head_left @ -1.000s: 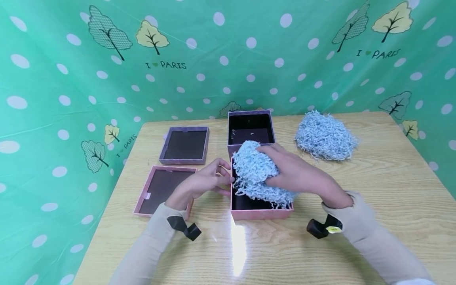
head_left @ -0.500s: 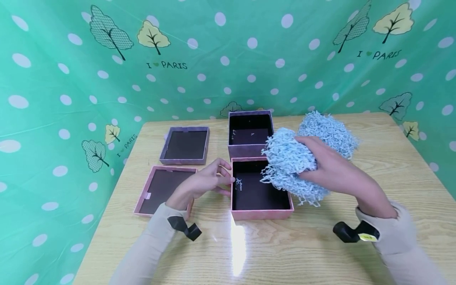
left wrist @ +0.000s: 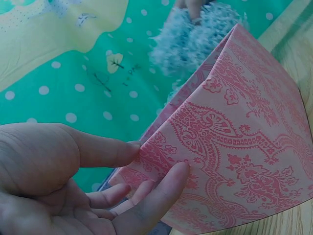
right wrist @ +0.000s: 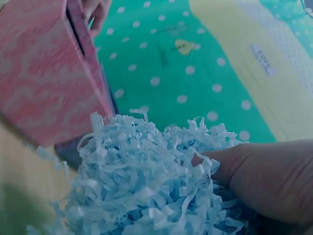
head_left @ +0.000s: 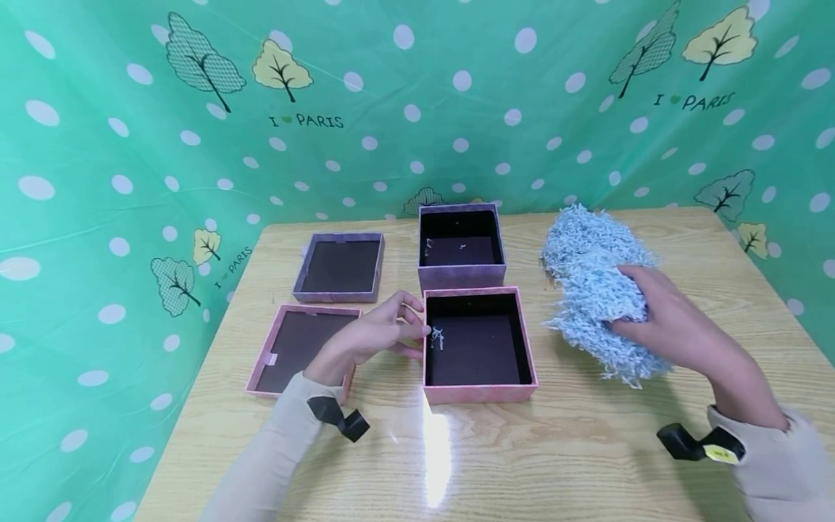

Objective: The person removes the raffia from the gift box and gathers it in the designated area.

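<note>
My right hand (head_left: 681, 319) grips a bundle of light blue shredded paper (head_left: 603, 304) right of the pink box, beside and overlapping a second heap of shredded paper (head_left: 580, 232). The right wrist view shows my thumb (right wrist: 230, 164) pressed into the crinkled strips; the other fingers are hidden. At the left wall of the pink patterned box (head_left: 479, 394), my left hand (head_left: 385, 326) rests with thumb tip at the rim and fingers loosely bent against the outer side. A few blue strips (head_left: 438, 338) lie inside this pink box, which stands upright with its top uncovered.
Directly behind the pink box is a purple box (head_left: 462, 275) with small scraps inside. A purple lid (head_left: 335, 296) and a pink lid (head_left: 293, 351) lie inside-up at left. A green dotted cloth (head_left: 417, 87) hangs behind the wooden table (head_left: 483, 464).
My right hand has carried the shredded paper bundle out from over the pink box to the right, towards the other heap. The left hand has stayed at the box wall.
</note>
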`<act>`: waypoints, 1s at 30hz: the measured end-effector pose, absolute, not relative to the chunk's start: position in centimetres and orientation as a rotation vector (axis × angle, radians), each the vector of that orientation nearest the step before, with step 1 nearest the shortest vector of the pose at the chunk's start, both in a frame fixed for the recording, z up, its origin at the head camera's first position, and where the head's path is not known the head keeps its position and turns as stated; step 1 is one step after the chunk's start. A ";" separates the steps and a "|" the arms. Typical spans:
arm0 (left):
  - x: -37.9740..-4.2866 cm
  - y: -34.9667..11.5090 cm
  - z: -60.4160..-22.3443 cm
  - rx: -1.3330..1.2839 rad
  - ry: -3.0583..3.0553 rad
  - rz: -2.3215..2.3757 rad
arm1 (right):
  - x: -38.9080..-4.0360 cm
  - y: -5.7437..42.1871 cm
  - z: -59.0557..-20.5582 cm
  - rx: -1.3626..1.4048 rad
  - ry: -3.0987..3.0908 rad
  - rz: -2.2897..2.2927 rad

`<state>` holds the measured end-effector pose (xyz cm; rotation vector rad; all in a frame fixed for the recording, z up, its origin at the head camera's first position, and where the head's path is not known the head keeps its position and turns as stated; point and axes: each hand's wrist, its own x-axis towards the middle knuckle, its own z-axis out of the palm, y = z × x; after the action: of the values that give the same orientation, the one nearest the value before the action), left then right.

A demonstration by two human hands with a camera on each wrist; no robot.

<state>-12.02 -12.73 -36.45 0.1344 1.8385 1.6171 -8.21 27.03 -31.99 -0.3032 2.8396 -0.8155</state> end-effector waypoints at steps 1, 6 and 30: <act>-12.0 -12.7 -36.4 0.134 1.838 1.617 | -8.1 27.5 -32.4 -0.285 2.845 -0.805; -12.0 -12.7 -36.4 0.132 1.836 1.612 | -7.5 29.0 -34.5 -0.188 2.835 -0.747; -12.4 -13.1 -35.6 0.235 2.103 1.414 | -7.3 30.3 -35.3 -0.067 2.646 -0.488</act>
<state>-12.40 -13.10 -35.64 0.2349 2.1028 1.4136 -7.29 30.28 -35.33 -0.0674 2.6462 -0.4876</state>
